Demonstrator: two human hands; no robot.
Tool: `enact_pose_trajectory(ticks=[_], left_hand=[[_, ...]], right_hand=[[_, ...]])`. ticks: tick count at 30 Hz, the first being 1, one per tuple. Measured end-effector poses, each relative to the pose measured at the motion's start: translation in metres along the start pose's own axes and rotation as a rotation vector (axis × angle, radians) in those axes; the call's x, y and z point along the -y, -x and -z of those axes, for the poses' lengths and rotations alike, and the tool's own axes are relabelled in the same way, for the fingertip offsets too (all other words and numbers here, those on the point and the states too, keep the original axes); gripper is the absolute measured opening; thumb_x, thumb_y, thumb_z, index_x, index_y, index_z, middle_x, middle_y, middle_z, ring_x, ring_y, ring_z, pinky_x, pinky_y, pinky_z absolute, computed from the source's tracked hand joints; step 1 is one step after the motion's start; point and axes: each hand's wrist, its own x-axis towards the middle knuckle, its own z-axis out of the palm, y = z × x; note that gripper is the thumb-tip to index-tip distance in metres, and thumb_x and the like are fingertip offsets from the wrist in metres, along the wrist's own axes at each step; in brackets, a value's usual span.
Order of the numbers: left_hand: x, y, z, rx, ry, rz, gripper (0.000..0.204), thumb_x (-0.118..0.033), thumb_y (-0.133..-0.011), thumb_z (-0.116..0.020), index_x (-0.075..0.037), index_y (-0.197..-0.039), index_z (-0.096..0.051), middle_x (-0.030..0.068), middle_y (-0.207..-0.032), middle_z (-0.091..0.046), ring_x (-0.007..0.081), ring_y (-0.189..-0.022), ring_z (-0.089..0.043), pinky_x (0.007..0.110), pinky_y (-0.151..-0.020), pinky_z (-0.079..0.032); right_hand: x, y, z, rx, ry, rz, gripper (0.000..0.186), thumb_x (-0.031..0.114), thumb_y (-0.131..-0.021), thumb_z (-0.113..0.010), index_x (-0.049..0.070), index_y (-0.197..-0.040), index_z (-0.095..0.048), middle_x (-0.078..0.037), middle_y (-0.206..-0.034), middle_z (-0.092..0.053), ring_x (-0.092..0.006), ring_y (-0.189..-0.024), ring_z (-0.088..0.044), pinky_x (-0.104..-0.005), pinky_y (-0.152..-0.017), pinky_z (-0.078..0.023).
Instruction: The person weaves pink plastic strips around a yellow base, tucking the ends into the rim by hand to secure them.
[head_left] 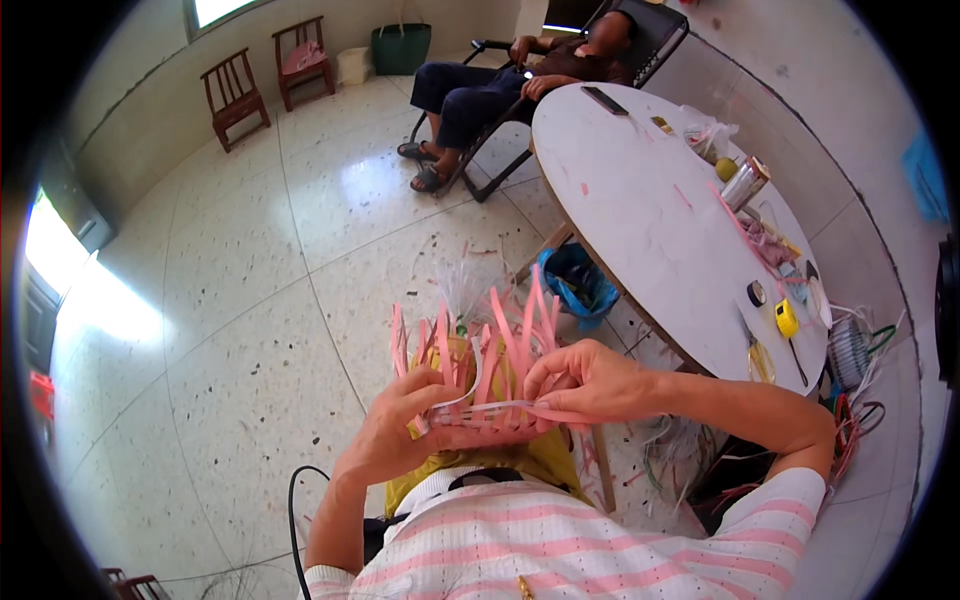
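A half-woven basket of pink and white plastic strips [482, 434] lies in my lap, its loose pink upright strips [524, 325] fanning out away from me. My left hand [392, 422] is closed on the left end of the woven edge, with a white strip [473, 372] curling up beside its fingers. At the right end, my right hand [598, 382] pinches a pink strip [562, 414] between thumb and fingers. Its other fingers are curled in. Yellow cloth [552, 465] covers my lap under the weaving.
A white oval table [640, 200] stands to my right, with scissors [760, 360], a yellow tape measure [786, 318] and a foil roll [745, 184] on it. Beside its leg is a blue-lined bin [580, 290]. A person [545, 80] reclines beyond; small wooden chairs [236, 98] stand far left.
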Motion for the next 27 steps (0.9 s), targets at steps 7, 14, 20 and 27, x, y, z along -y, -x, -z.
enact_pose_trajectory(ticks=[7, 14, 20, 27], left_hand=[[-0.004, -0.005, 0.0, -0.021, -0.009, 0.064, 0.046, 0.002, -0.073, -0.082, -0.006, -0.117, -0.069, 0.0102, -0.113, -0.064, 0.0308, -0.107, -0.064, 0.038, -0.089, -0.052], [-0.005, -0.004, -0.001, -0.038, 0.038, 0.017, 0.044, 0.006, -0.073, -0.078, -0.008, -0.114, -0.07, 0.0097, -0.111, -0.064, 0.0299, -0.103, -0.064, 0.037, -0.086, -0.052], [0.001, -0.004, 0.0, -0.037, 0.056, 0.0, 0.043, 0.005, -0.071, -0.08, -0.008, -0.111, -0.07, 0.0095, -0.107, -0.064, 0.0295, -0.1, -0.064, 0.038, -0.083, -0.052], [-0.013, -0.007, -0.017, -0.189, -0.057, -0.03, 0.036, -0.01, -0.066, -0.091, -0.009, -0.096, -0.073, 0.0064, -0.091, -0.065, 0.0273, -0.086, -0.063, 0.038, -0.073, -0.049]], right_hand=[[0.039, 0.002, -0.012, -0.182, 0.082, -0.337, 0.011, 0.008, -0.1, -0.063, -0.003, -0.097, -0.063, -0.011, -0.083, -0.072, -0.0145, -0.065, -0.072, -0.0233, -0.048, -0.049], [0.019, 0.015, -0.001, 0.024, -0.312, -0.389, 0.019, 0.013, -0.104, -0.06, -0.005, -0.11, -0.062, -0.015, -0.091, -0.073, -0.0188, -0.071, -0.074, -0.0258, -0.057, -0.059], [0.019, 0.017, 0.002, 0.076, -0.334, -0.315, 0.026, 0.015, -0.105, -0.06, -0.004, -0.121, -0.06, -0.015, -0.093, -0.072, -0.018, -0.079, -0.074, -0.026, -0.061, -0.06], [0.01, 0.003, 0.008, 0.074, -0.471, -0.504, 0.021, 0.016, -0.102, -0.064, -0.002, -0.112, -0.062, -0.015, -0.083, -0.074, -0.0177, -0.061, -0.071, -0.0246, -0.051, -0.056]])
